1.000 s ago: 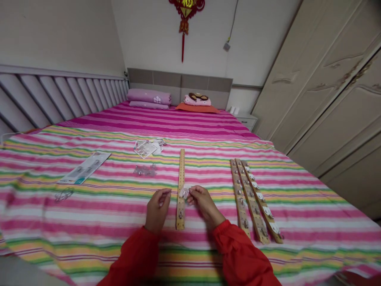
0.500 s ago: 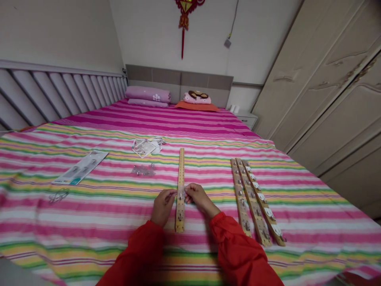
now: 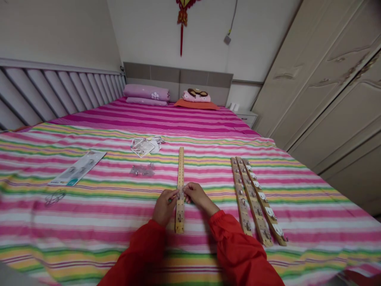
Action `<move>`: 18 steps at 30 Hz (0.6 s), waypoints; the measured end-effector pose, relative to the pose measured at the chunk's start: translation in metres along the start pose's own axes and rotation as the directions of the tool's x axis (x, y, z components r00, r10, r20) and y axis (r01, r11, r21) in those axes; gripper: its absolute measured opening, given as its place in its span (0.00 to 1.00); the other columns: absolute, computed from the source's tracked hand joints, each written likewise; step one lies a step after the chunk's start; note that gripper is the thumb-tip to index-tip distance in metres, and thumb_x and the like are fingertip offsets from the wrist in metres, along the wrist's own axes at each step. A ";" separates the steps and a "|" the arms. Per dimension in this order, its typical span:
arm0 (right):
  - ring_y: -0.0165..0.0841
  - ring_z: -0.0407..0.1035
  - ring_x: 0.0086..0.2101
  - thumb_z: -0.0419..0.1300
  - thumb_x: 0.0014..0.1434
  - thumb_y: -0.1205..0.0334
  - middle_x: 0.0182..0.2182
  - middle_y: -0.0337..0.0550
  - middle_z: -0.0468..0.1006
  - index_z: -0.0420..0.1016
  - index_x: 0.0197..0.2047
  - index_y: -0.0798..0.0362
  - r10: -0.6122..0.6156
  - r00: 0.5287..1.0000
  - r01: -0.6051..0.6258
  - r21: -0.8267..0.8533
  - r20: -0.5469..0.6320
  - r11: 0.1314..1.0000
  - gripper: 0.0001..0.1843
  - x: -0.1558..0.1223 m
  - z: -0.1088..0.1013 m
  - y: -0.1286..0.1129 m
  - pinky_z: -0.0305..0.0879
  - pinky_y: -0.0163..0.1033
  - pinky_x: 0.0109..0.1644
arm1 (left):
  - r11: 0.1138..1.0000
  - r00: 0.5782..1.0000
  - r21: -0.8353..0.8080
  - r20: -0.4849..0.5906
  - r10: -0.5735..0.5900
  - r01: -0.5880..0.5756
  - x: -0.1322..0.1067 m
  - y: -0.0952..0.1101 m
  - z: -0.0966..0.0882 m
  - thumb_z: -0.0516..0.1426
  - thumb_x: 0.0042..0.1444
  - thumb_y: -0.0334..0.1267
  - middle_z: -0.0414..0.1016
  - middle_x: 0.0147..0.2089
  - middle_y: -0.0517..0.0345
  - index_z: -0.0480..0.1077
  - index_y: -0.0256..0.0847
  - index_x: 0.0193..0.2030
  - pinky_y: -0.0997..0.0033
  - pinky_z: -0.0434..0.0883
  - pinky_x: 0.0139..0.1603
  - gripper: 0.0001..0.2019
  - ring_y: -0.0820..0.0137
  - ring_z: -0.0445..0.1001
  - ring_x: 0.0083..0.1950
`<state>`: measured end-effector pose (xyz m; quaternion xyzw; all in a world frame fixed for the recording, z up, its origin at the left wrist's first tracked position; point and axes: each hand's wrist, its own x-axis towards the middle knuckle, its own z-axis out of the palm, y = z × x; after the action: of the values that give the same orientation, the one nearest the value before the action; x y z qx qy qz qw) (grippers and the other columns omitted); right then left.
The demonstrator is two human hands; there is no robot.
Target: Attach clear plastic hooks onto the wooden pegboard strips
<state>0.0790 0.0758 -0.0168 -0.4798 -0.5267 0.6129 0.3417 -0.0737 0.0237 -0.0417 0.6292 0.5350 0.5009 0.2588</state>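
A narrow wooden strip [image 3: 181, 169] with rows of small holes lies lengthwise before me on the striped sheet. Over its lower half, a clear adhesive hook [image 3: 180, 195] is pinched at its left edge by my left hand [image 3: 163, 207] and at its right edge by my right hand [image 3: 197, 197]. Whether the hook's backing presses flat on the wood, I cannot tell. Closer to me, a second clear hook [image 3: 179, 217] sits on the same strip. Several loose clear hooks [image 3: 143, 171] lie left of the strip.
To the right lie three wooden strips [image 3: 253, 194] bearing hooks, the outermost with white plates. On the left are a hook package [image 3: 77, 169] and a thin wire loop [image 3: 55, 197]. Scraps of packaging [image 3: 145, 146] lie farther back. Pillows [image 3: 147, 93] stand by the headboard.
My left fingertips have moved slightly right, onto the hook over the strip. My right hand stays almost where it was. The view has shifted a little.
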 end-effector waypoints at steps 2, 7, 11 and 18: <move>0.24 0.60 0.10 0.59 0.51 0.65 0.08 0.29 0.66 0.63 0.19 0.52 0.019 1.000 -0.019 -0.001 -0.008 1.000 0.12 0.000 0.000 -0.001 0.57 0.28 0.15 | 1.000 1.000 -0.005 0.000 -0.020 0.020 0.000 -0.001 0.001 0.57 0.51 0.36 0.74 0.36 0.53 0.77 0.42 0.42 0.64 0.70 0.43 0.12 0.67 0.73 0.39; 0.25 0.61 0.10 0.58 0.51 0.68 0.07 0.32 0.67 0.64 0.16 0.53 0.073 0.997 -0.073 0.000 -0.025 0.997 0.14 0.002 0.002 -0.002 0.58 0.29 0.15 | 0.996 0.996 -0.027 0.008 -0.084 0.084 0.000 -0.003 0.004 0.58 0.50 0.38 0.74 0.35 0.53 0.78 0.41 0.40 0.65 0.70 0.41 0.12 0.68 0.72 0.37; 0.27 0.64 0.12 0.59 0.49 0.67 0.07 0.34 0.68 0.62 0.16 0.52 0.094 0.994 -0.093 0.016 -0.054 0.996 0.14 0.003 0.004 0.001 0.60 0.30 0.16 | 0.994 0.995 -0.023 0.005 -0.103 0.103 0.002 -0.003 0.005 0.58 0.49 0.37 0.74 0.34 0.53 0.78 0.40 0.40 0.65 0.70 0.40 0.12 0.68 0.72 0.35; 0.24 0.54 0.09 0.65 0.41 0.58 0.07 0.24 0.62 0.60 0.26 0.49 -0.037 0.977 0.053 0.069 -0.212 0.996 0.15 0.004 0.009 0.021 0.48 0.30 0.13 | 0.989 0.988 0.003 0.043 -0.147 0.147 0.004 0.000 0.003 0.57 0.48 0.35 0.72 0.33 0.56 0.78 0.40 0.42 0.68 0.69 0.38 0.14 0.71 0.70 0.33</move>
<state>0.0708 0.0724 -0.0385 -0.5168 -0.4752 0.5699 0.4269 -0.0713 0.0279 -0.0415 0.5989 0.5739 0.4669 0.3066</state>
